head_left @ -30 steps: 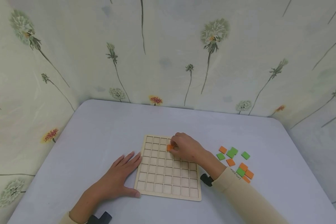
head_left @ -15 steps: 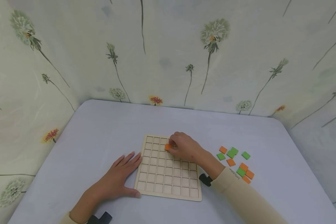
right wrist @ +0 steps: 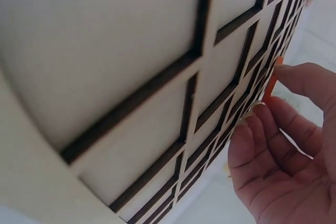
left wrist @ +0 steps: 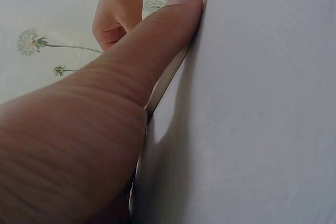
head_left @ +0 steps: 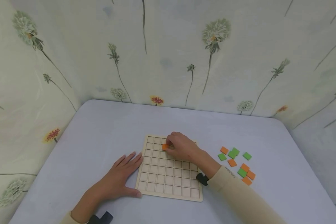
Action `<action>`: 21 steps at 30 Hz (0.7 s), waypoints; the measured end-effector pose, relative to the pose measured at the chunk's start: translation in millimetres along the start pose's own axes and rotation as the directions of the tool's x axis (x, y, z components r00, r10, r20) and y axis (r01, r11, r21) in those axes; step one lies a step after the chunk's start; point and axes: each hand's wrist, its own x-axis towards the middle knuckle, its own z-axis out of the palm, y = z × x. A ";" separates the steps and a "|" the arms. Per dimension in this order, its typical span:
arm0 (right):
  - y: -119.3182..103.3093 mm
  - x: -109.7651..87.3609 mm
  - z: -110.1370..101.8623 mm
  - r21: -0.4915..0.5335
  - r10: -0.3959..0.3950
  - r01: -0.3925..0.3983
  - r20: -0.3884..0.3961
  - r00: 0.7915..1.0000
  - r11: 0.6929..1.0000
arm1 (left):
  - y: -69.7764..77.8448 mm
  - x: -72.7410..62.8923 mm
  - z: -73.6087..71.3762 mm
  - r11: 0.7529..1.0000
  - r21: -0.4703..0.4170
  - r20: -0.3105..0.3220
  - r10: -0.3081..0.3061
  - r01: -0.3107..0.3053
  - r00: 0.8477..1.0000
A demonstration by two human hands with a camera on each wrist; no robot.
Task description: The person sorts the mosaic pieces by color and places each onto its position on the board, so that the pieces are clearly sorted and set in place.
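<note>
A square wooden grid board (head_left: 168, 196) lies flat on the table, its recessed cells divided by thin strips. Over its upper part my right hand (head_left: 183, 147) pinches an orange square tile (head_left: 165, 147) between thumb and index finger. In the right wrist view that orange tile (right wrist: 270, 86) stands at the board's surface, the other fingers curled beside it. My left hand (head_left: 118, 177) lies with fingers spread at the board's left side, fingertips and thumb touching its edge. The left wrist view shows the left thumb (left wrist: 157, 40) along the board's edge.
To the right of the board lie several loose tiles, among them a green tile (head_left: 247, 156) and an orange tile (head_left: 232, 162); some overlap. The white table (head_left: 123, 121) ends at a flower-patterned backdrop (head_left: 168, 62). A black wrist device (head_left: 202, 179) hangs by the board's right edge.
My right hand has slid the orange tile a short way left across the board's upper part. The left hand keeps its place at the board's edge.
</note>
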 end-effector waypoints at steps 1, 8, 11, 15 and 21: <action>0.0 0.4 0.3 -0.002 -0.001 0.001 -0.001 1.000 1.000 | 0.1 0.2 0.2 1.000 -0.001 0.000 -0.001 0.001 1.000; -2.9 1.5 -1.4 -0.007 -0.021 0.021 0.004 1.000 1.000 | 0.3 0.4 0.7 1.000 0.007 -0.004 -0.004 0.004 1.000; -3.9 2.0 -1.8 -0.015 -0.020 0.020 0.009 1.000 1.000 | 0.0 0.5 1.1 1.000 0.014 -0.009 -0.004 0.004 1.000; -5.1 2.4 -2.4 -0.026 -0.001 0.002 0.020 1.000 1.000 | 0.4 0.6 0.8 1.000 0.017 -0.009 -0.002 0.002 1.000; -6.9 1.7 -3.9 -0.011 0.016 -0.016 0.033 0.999 1.000 | 1.6 0.9 -0.8 1.000 0.016 0.000 -0.003 0.003 1.000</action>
